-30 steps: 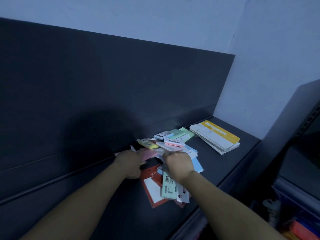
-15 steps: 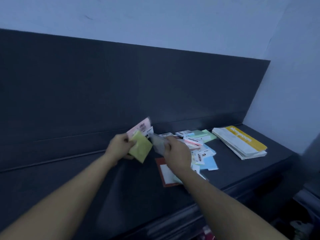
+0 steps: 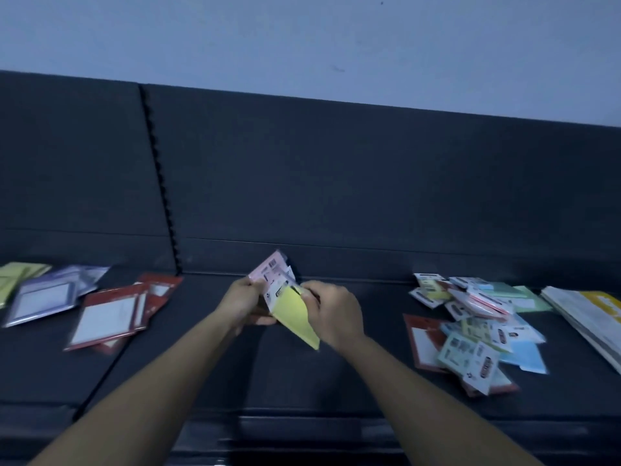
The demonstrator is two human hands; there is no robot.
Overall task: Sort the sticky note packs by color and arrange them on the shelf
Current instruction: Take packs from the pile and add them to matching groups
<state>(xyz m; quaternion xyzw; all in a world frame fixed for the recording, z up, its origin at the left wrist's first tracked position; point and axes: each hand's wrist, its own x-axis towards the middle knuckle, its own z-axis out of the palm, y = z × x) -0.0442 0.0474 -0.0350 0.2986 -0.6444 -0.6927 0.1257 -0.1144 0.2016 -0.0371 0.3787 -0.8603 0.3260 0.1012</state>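
At the far left edge of the dark shelf (image 3: 268,381) lie yellow-green packs (image 3: 13,280), cut off by the frame. Just beside them on the right sit lavender-framed packs (image 3: 47,299), overlapping one another. Next come red-framed packs (image 3: 111,319), also overlapping and lying flat. Behind these groups a slotted upright (image 3: 161,183) runs up the dark back panel (image 3: 336,179).

In the middle, both forearms reach forward above the shelf. The left hand (image 3: 240,306) has its fingers curled round a pink pack (image 3: 270,271), which sticks up out of the grip with its barcode label showing. A white-labelled pack (image 3: 280,290) lies against it. The right hand (image 3: 332,314) pinches the upper edge of a yellow pack (image 3: 295,316). This pack hangs tilted between the two hands, one corner pointing down, and touches the packs in the left hand. All three are held in the air, off the shelf surface.

Well apart to the right lies a mixed pile (image 3: 477,327) of sticky note packs in yellow, pink, green and blue, overlapping at all angles and blurred. A single red pack (image 3: 420,341) pokes out from under its left side. A light blue pack (image 3: 524,359) lies at its near right, and green packs (image 3: 519,294) sit toward the back. At the right edge rests a stack of notebooks (image 3: 591,317) with a yellow cover, partly out of frame.
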